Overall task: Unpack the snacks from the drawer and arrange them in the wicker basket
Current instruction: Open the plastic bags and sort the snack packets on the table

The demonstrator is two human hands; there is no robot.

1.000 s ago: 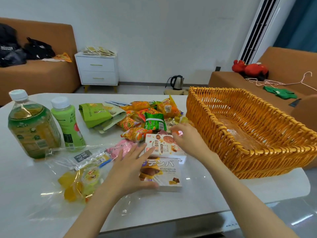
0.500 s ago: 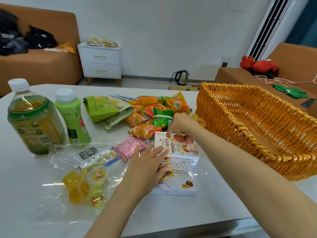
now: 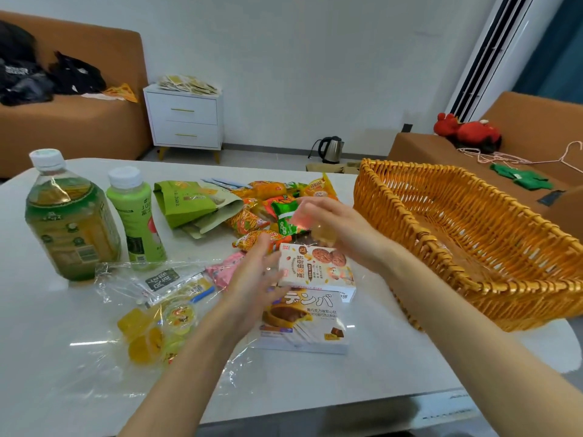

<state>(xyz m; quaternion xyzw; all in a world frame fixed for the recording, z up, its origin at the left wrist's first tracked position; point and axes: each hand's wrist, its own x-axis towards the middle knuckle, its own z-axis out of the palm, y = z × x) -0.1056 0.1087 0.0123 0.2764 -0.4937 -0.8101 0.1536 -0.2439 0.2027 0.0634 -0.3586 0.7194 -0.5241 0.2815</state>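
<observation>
small translucent jelly cups (image 3: 310, 223) pinched in right hand (image 3: 344, 228), raised over snack packets (image 3: 268, 209) on worktop (image 3: 347, 380), beside wicker basket (image 3: 410, 216) left wall, left hand (image 3: 255, 279) released, fingers straight, blurred, at cookie box (image 3: 318, 269) left edge, two green bottles (image 3: 72, 216) far left

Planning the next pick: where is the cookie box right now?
Head view, middle of the table: the cookie box lies just beyond the white pastry box, left of the wicker basket.

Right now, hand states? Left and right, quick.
Left hand: open, fingers straight beside the cookie box, holding nothing.
Right hand: gripping a small translucent jelly cup, blurred.
</observation>
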